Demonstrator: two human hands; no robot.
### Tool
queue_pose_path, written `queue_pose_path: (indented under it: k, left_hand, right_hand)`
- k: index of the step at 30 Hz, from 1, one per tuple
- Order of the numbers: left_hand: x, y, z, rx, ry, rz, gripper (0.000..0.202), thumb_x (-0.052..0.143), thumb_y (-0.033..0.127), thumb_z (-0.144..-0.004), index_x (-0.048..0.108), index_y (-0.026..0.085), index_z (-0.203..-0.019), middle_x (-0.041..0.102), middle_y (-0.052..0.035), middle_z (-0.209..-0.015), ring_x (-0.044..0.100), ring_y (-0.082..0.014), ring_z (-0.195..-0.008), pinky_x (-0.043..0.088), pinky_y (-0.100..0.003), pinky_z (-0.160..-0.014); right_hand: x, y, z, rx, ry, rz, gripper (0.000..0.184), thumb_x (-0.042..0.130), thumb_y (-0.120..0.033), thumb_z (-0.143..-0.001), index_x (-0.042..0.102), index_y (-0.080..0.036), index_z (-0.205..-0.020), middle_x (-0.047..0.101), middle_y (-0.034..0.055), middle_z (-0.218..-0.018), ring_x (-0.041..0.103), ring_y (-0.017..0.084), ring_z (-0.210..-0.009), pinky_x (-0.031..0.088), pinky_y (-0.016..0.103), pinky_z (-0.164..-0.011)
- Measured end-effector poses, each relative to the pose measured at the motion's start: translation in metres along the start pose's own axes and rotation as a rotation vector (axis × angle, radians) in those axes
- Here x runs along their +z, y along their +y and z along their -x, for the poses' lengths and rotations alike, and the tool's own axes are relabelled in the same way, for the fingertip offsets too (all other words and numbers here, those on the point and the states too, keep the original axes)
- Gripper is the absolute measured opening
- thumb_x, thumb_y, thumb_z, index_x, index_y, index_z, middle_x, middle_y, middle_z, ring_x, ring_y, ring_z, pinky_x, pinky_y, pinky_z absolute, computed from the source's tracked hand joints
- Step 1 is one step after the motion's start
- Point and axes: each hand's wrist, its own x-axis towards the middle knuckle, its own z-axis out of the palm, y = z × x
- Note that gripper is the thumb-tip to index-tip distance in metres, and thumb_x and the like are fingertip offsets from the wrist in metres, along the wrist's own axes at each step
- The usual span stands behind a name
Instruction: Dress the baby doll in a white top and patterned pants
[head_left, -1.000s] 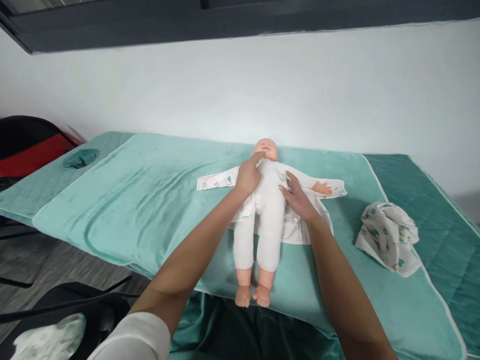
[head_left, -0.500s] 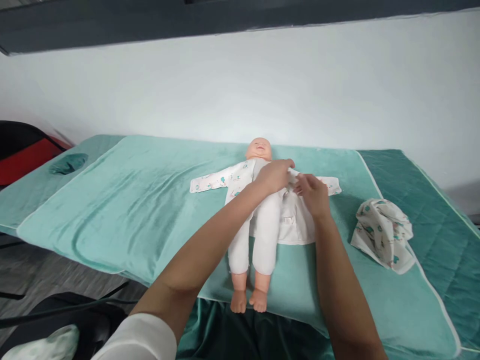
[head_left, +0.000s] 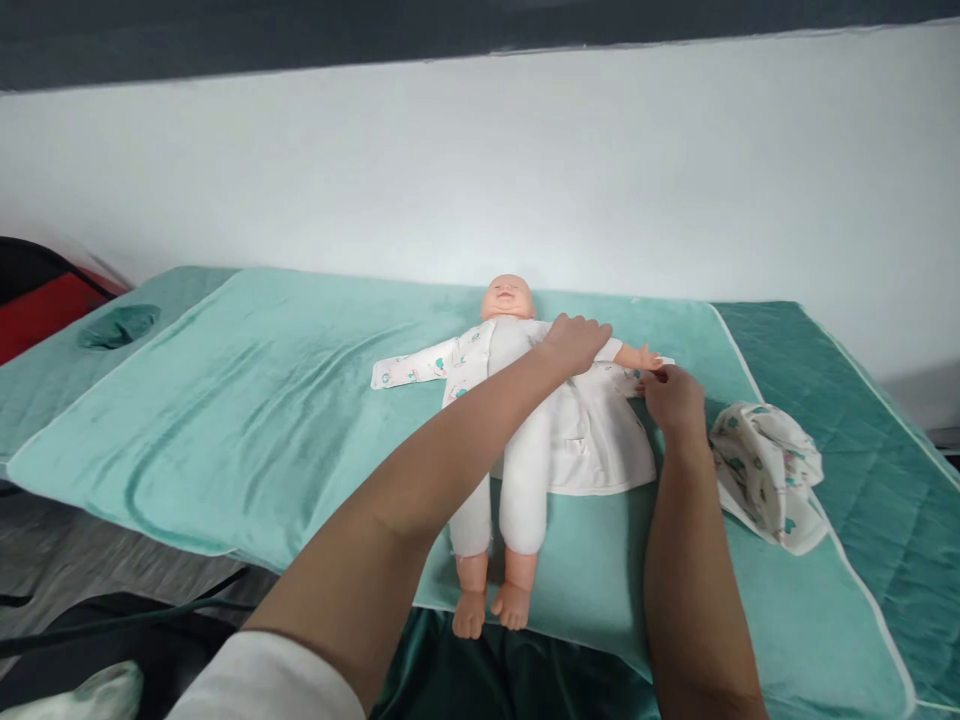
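Observation:
A baby doll (head_left: 523, 500) in white undergarments lies on its back, head toward the wall. Beneath it is spread a white printed baby jacket (head_left: 604, 450), open at the front. The jacket's left-side sleeve (head_left: 412, 368) covers one doll arm; the other doll arm (head_left: 634, 356) lies bare-handed over the right-side sleeve. My left hand (head_left: 577, 345) is closed around that arm near the shoulder, its fingertips partly hidden. By the doll's fingers, my right hand (head_left: 673, 397) pinches the sleeve at its cuff end; the exact grip is small and partly covered.
A crumpled printed cloth (head_left: 769, 475) lies right of my right forearm. The bed has a light green cover (head_left: 225, 420) and a face hole (head_left: 120, 327) at the left. A white wall (head_left: 480, 180) stands behind it. A black chair (head_left: 112, 640) is at the lower left.
My right hand has moved right to the sleeve's end, and my left hand slightly right. The doll's arm now stretches outward over the sleeve, its hand showing.

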Motion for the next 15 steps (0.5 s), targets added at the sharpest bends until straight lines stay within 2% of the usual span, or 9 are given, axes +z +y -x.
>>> queue_pose_path:
  k: [3,5,7,9,11,13,15]
  left_hand:
    - [-0.005,-0.007,0.005,-0.007,-0.007,0.011,0.039,0.054,0.009,-0.087,0.055,0.017,-0.125,0.068,-0.0118,-0.117,0.062,-0.0254,-0.111,0.04,-0.037,-0.09]
    - [-0.008,-0.009,0.01,-0.009,-0.017,0.021,0.038,0.053,0.008,-0.087,0.056,0.017,-0.124,0.068,-0.0116,-0.117,0.062,-0.0253,-0.111,0.04,-0.037,-0.091]
    - [-0.011,-0.009,0.015,-0.014,-0.009,0.03,0.037,0.053,0.007,-0.086,0.057,0.018,-0.122,0.068,-0.0113,-0.117,0.062,-0.0251,-0.11,0.04,-0.037,-0.091]
    - [-0.013,-0.01,0.019,-0.013,0.009,0.034,0.036,0.054,0.008,-0.086,0.059,0.018,-0.12,0.069,-0.0113,-0.117,0.063,-0.0255,-0.109,0.04,-0.038,-0.091]
    - [-0.016,-0.011,0.023,-0.007,0.003,0.016,0.034,0.055,0.009,-0.087,0.061,0.018,-0.118,0.07,-0.0118,-0.115,0.063,-0.027,-0.109,0.039,-0.039,-0.091]
    - [-0.017,-0.01,0.026,-0.009,-0.02,-0.02,0.032,0.056,0.009,-0.086,0.065,0.018,-0.115,0.071,-0.0126,-0.114,0.063,-0.0288,-0.11,0.039,-0.041,-0.092]
    - [-0.019,-0.009,0.029,-0.026,-0.032,-0.048,0.031,0.056,0.007,-0.086,0.068,0.017,-0.112,0.072,-0.0132,-0.114,0.062,-0.0295,-0.111,0.037,-0.043,-0.093]
  right_hand:
    - [0.007,-0.021,0.009,-0.069,-0.212,0.174,0.032,0.063,-0.046,-0.078,0.055,-0.023,-0.057,0.06,0.0039,-0.057,0.057,0.021,-0.064,0.04,0.033,-0.064]
    - [0.009,-0.027,0.012,-0.095,-0.294,0.174,0.037,0.07,-0.048,-0.07,0.049,-0.023,-0.053,0.052,0.0,-0.05,0.053,0.019,-0.06,0.037,0.03,-0.059]
    - [0.006,-0.023,0.011,-0.039,-0.261,0.02,0.029,0.07,-0.044,-0.066,0.052,-0.022,-0.057,0.051,-0.0023,-0.051,0.052,0.017,-0.06,0.036,0.028,-0.057]
    - [0.0,-0.016,0.006,0.098,-0.158,-0.228,0.021,0.066,-0.039,-0.066,0.054,-0.022,-0.062,0.05,-0.0038,-0.052,0.05,0.016,-0.058,0.037,0.027,-0.053]
    - [-0.005,-0.01,0.001,0.219,-0.061,-0.5,0.022,0.065,-0.037,-0.065,0.048,-0.024,-0.063,0.044,-0.0059,-0.049,0.043,0.014,-0.051,0.034,0.027,-0.049]
    - [-0.009,-0.008,-0.002,0.25,-0.022,-0.692,0.031,0.068,-0.037,-0.063,0.039,-0.026,-0.063,0.037,-0.0078,-0.049,0.035,0.012,-0.047,0.031,0.027,-0.046]
    - [-0.011,-0.011,-0.003,0.2,0.003,-0.827,0.037,0.069,-0.039,-0.063,0.034,-0.026,-0.066,0.036,-0.0083,-0.053,0.034,0.012,-0.048,0.032,0.028,-0.048]
